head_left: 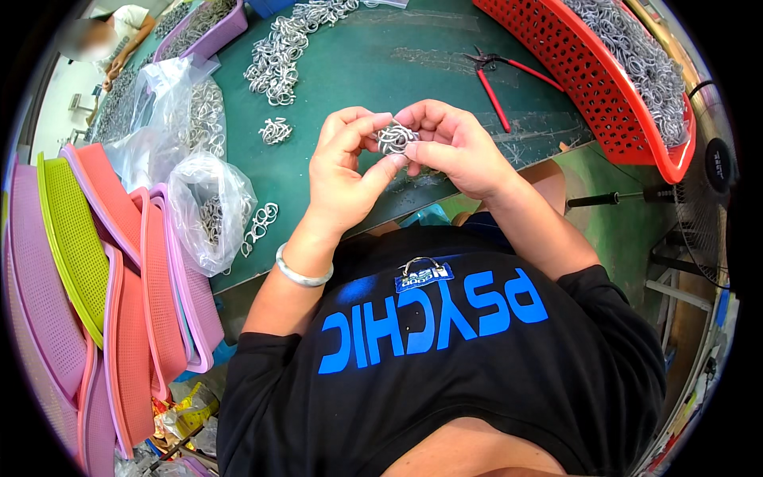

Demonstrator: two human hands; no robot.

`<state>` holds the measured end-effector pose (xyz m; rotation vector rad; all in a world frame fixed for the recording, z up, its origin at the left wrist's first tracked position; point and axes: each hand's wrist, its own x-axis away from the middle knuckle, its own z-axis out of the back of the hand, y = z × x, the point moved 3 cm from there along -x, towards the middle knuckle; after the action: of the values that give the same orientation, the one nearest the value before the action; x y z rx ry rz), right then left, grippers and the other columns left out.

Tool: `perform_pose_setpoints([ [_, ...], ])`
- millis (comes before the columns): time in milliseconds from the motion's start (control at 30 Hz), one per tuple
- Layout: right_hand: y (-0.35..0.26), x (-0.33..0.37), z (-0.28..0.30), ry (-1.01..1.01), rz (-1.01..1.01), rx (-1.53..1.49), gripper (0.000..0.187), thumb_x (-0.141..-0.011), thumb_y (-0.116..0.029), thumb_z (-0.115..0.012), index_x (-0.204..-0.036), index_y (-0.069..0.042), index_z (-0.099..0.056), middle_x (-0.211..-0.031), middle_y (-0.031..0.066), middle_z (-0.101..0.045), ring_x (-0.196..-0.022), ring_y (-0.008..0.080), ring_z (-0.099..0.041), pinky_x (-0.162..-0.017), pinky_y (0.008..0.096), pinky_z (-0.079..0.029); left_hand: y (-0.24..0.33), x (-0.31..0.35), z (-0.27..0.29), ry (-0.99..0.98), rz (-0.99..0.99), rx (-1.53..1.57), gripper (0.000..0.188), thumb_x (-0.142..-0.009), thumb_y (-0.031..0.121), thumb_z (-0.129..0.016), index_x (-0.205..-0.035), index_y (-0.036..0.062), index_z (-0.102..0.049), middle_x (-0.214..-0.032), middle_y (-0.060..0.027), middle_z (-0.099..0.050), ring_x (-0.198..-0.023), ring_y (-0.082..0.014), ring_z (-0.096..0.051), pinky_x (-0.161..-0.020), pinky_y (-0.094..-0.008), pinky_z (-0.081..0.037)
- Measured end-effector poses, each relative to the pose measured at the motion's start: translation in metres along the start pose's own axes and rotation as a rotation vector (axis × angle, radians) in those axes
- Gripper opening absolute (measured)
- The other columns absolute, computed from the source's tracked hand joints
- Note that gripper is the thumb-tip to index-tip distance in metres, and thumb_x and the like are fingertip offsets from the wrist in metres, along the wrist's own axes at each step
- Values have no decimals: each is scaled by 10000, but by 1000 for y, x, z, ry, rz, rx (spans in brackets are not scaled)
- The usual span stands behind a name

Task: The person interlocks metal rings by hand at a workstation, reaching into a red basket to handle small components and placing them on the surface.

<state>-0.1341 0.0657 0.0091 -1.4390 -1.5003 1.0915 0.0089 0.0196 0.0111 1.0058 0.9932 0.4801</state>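
Between my two hands, just above the near edge of the green table, is a small bunch of silvery metal rings [394, 138]. My left hand [343, 163] pinches it from the left with thumb and fingers. From the right my right hand [457, 151] grips the same bunch, its thumb pressed on the front. The fingers hide part of the rings, so I cannot tell how they are linked. A small cluster of similar rings [275, 131] lies on the table left of my left hand. Beyond it spreads a larger pile of rings [278, 60].
Red-handled pliers [497, 79] lie at the far right, beside a red perforated basket [588, 71] heaped with metal rings. Clear plastic bags [208, 187] of rings stand at the left, near stacked coloured baskets [75, 230]. A fan [707, 207] stands right; another person [119, 36] sits far left.
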Motion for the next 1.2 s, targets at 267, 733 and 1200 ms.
perform_pose_setpoints([
  [267,6,-3,4,-54,32,-131,237,-758,40,-494,-995,36,-504,-888,86,-567,-708,125,-563,-644,230,-472,-4,2,-4,53,292,452,326,-733,-48,-631,-1044,-56,-532,-1067,-88,-440,-902,-141,-518,-798,-278,-482],
  [733,5,-4,5,-46,42,-162,172,-796,-33,-562,-959,10,-527,-875,65,-574,-746,123,-565,-679,236,-475,2,2,-7,-16,133,272,245,-761,-73,-580,-1003,-46,-551,-958,-87,-508,-810,-169,-603,-713,-254,-518],
  [1200,9,-4,8,-84,94,-251,128,-775,58,-533,-887,2,-556,-892,72,-584,-848,149,-577,-759,265,-485,0,4,-7,15,-15,-29,348,-657,-51,-678,-993,-3,-601,-972,-73,-481,-710,-104,-531,-642,-218,-468],
])
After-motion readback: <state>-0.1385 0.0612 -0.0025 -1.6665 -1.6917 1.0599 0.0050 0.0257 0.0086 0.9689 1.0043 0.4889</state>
